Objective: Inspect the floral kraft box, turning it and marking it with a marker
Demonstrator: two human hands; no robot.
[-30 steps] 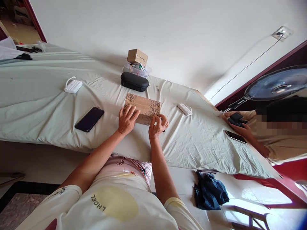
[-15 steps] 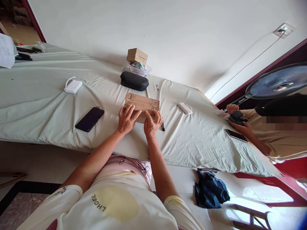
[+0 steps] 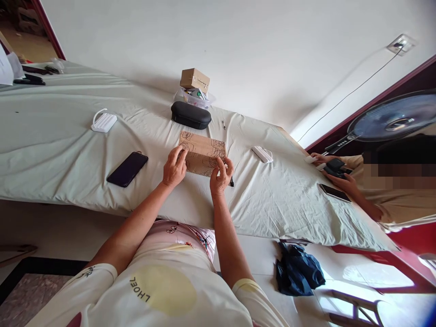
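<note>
A brown cardboard box [image 3: 203, 152] with black line drawings stands on the pale green sheet [image 3: 61, 150] in front of me. My left hand [image 3: 174, 168] grips its left end, fingers curled on the side. My right hand [image 3: 221, 175] holds the box's near right corner, fingers bent against it. A black pen [image 3: 231, 181] lies on the sheet just right of my right hand.
A black phone [image 3: 127, 169] lies to the left, a black case [image 3: 190, 116] and a small carton [image 3: 194, 80] on a clear tub behind. Two white holders [image 3: 104, 121] [image 3: 262, 154] rest on the sheet. Another person's hands [image 3: 335, 170] hold a dark device at right, beside a fan [image 3: 391, 122].
The pen left my right hand and now lies on the sheet. Both hands shifted from lying on top of the box to gripping its ends, and the box has tipped up toward me.
</note>
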